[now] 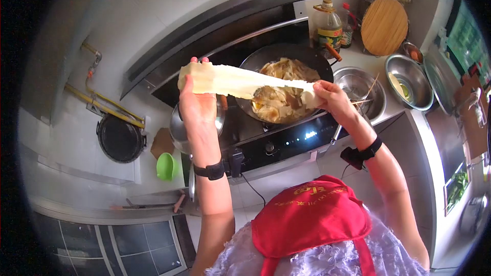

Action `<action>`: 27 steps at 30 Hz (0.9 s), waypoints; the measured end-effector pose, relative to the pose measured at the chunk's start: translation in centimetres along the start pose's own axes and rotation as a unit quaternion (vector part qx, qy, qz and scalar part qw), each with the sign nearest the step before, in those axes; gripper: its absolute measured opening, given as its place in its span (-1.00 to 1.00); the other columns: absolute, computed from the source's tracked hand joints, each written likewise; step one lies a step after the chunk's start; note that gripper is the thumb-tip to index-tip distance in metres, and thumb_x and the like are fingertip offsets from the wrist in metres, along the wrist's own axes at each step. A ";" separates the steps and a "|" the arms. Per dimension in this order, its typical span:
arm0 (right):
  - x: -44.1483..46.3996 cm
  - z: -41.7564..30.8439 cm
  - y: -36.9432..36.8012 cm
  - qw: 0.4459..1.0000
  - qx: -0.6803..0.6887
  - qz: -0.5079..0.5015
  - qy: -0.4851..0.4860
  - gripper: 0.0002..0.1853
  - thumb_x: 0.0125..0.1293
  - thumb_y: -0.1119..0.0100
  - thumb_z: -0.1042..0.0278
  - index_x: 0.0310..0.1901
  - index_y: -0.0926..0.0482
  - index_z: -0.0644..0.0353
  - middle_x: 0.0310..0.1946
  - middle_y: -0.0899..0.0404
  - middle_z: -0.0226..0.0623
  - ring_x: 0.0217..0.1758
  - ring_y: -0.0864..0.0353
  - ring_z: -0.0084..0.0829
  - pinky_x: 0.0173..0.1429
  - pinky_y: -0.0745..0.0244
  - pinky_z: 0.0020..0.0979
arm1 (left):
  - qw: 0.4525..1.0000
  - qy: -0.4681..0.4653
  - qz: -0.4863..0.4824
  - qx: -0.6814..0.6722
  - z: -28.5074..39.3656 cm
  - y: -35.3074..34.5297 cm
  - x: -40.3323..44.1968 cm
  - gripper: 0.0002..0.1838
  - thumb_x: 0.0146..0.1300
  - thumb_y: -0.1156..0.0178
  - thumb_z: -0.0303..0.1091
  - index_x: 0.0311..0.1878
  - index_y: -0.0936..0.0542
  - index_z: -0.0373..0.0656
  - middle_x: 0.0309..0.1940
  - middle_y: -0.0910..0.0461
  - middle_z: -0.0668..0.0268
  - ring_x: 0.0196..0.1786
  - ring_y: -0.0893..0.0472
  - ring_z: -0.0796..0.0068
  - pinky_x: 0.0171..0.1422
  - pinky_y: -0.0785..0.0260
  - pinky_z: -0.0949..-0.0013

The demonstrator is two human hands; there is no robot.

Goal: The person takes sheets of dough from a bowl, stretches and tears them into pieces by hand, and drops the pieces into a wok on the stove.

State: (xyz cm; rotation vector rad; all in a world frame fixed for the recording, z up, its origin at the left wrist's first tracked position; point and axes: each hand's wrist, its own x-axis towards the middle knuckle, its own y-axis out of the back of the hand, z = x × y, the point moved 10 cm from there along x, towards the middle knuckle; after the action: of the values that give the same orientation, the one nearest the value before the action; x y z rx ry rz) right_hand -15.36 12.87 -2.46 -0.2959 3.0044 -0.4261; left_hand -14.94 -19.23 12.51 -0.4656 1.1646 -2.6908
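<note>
A long pale strip of dough (232, 80) is stretched between my two hands above the wok. My left hand (198, 107) grips its wide end, thumb in front and fingertips showing behind the upper edge. At the narrow end, my right hand (332, 98) pinches the dough between thumb and fingers. Below lies the dark wok (258, 55) on the stove, holding flat dough pieces and brownish chunks (281, 110); the strip hides part of them. A metal pot or lid (179, 132) sits partly behind my left forearm.
Right of the wok stand a steel bowl with chopsticks (353, 77) and another steel bowl (425, 99). An oil bottle (328, 23) and a round wooden board (384, 26) are behind them. A green bowl (166, 166) is at the left. The wok's handle (333, 52) sticks out rightward.
</note>
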 end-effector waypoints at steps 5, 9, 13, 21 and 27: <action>1.7 -2.1 3.8 0.988 -0.127 0.081 -0.038 -0.70 0.46 -0.05 0.16 -0.01 -0.59 0.20 -0.23 -0.62 -0.44 -0.18 -0.60 -0.60 -0.09 -0.55 -0.49 | 0.998 -0.022 0.013 -0.063 2.7 3.3 0.7 -0.57 0.52 0.20 -0.31 0.33 -0.31 -0.33 0.29 -0.41 0.04 0.40 -0.36 0.14 0.52 -0.17 0.02; 7.0 -0.5 3.5 0.939 -0.338 -0.023 -0.060 -0.61 0.35 -0.18 0.09 0.01 -0.59 0.26 -0.26 -0.65 -0.35 -0.23 -0.65 -0.56 -0.13 -0.58 -0.48 | 0.997 0.018 -0.012 -0.068 1.7 2.5 -0.1 -0.53 0.50 0.12 -0.29 0.35 -0.28 -0.37 0.31 -0.39 0.05 0.41 -0.34 0.10 0.50 -0.18 0.00; 11.7 3.8 3.4 0.855 -0.502 -0.053 -0.118 -0.61 0.31 -0.20 0.04 -0.06 -0.63 0.21 -0.19 -0.66 -0.24 -0.06 -0.62 -0.50 0.03 -0.53 -0.44 | 0.994 0.047 -0.073 -0.061 0.4 1.8 -0.8 -0.45 0.44 0.00 -0.15 0.35 -0.28 -0.32 0.33 -0.37 0.07 0.41 -0.32 0.03 0.47 -0.21 -0.02; 4.5 -5.9 -12.6 0.931 -0.249 -0.240 0.120 -0.35 0.43 -0.06 -0.12 0.22 -0.45 0.39 -0.05 -0.64 -0.20 0.08 -0.55 -0.45 0.21 -0.44 -0.39 | 0.967 0.175 -0.171 -0.074 -4.8 -3.9 -4.0 -0.45 0.46 0.02 -0.05 0.39 -0.28 -0.11 0.30 -0.40 0.04 0.29 -0.44 -0.10 0.42 -0.26 -0.07; 1.3 -6.9 -14.1 0.961 -0.207 -0.176 0.059 -0.58 0.31 -0.33 0.22 0.10 -0.56 0.30 -0.24 -0.68 -0.39 -0.22 -0.60 -0.65 -0.14 -0.50 -0.58 | 0.966 0.088 -0.161 0.183 -6.4 -4.9 -4.1 -0.46 0.33 -0.18 -0.44 0.37 -0.32 -0.16 0.23 -0.48 0.09 0.21 -0.53 0.33 0.32 -0.37 0.28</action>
State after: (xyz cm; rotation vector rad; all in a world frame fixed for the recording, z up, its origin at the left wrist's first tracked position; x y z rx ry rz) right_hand -14.96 1.15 8.06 -0.8730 3.1333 0.1836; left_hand -13.48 -10.40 11.05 -0.3898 0.6397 -3.1916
